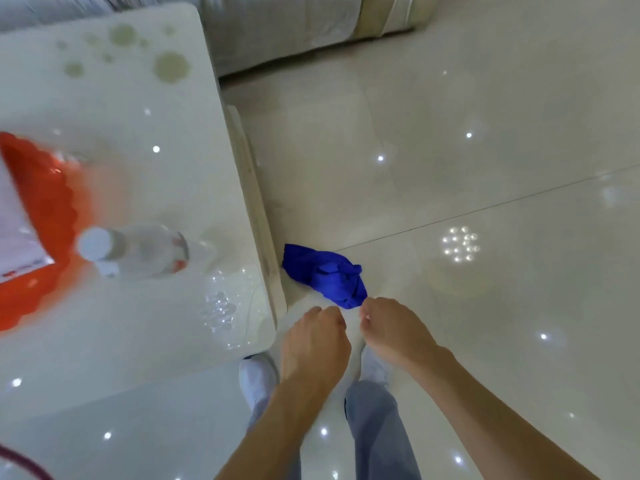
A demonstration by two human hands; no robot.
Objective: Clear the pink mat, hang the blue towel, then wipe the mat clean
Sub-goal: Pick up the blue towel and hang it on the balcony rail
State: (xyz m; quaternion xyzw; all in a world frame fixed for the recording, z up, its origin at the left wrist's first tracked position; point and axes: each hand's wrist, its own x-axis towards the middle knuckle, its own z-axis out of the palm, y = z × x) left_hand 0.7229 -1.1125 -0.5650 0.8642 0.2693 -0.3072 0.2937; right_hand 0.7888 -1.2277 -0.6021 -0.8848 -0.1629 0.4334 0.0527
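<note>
The blue towel point(325, 277) lies crumpled on the glossy floor beside the white table's point(121, 133) near corner. My right hand point(391, 332) reaches down to it, and its curled fingertips meet the towel's near corner. Just to its left, my left hand point(313, 341) hovers with its fingers curled under and nothing visible in them; a strip of floor separates it from the towel. An orange-red scalloped mat point(45, 209) sits at the table's left edge with a white paper point(17, 233) on it. A clear plastic bottle point(135, 251) with a white cap lies next to the mat.
A grey sofa point(277, 26) stands behind the table. My feet in white shoes point(258, 375) stand at the table's corner. A dark red curved edge point(24, 462) shows at the bottom left. Shiny tiled floor point(485, 202) stretches to the right.
</note>
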